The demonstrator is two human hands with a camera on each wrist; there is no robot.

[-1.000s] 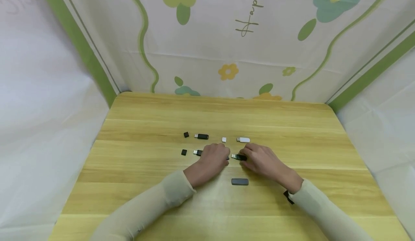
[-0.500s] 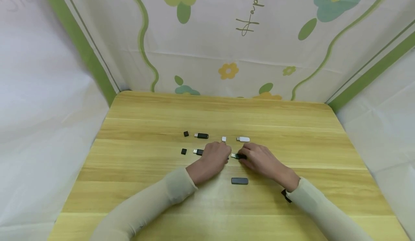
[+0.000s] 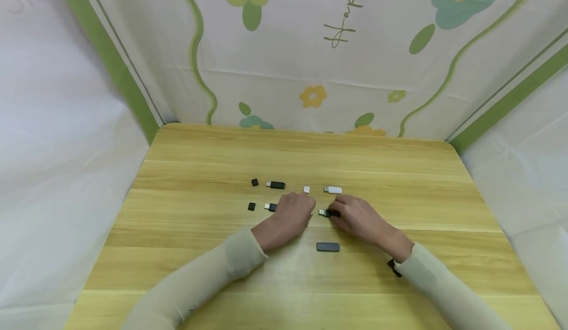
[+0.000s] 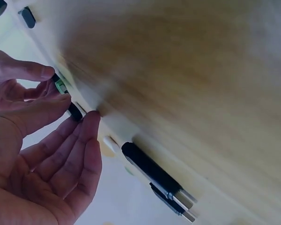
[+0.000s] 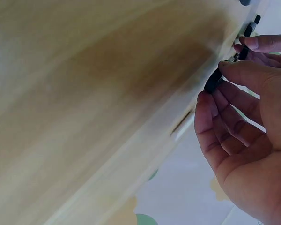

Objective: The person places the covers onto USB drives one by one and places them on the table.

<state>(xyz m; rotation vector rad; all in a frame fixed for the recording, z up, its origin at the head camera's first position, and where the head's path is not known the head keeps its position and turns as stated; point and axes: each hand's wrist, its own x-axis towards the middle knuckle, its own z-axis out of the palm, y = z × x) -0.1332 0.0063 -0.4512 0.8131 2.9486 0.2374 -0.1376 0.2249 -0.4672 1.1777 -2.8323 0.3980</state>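
Head: right hand (image 3: 365, 224) pinches black plastic USB stick (image 3: 331, 213), connector bare; white plastic stick (image 3: 335, 190), two black oblong sticks (image 3: 278, 185) uncapped; grey oblong stick (image 3: 328, 247) probably left. Left wrist: left hand (image 4: 56, 171) pinches small black piece (image 4: 75, 112), probably cap. Right wrist: right grip narrow.
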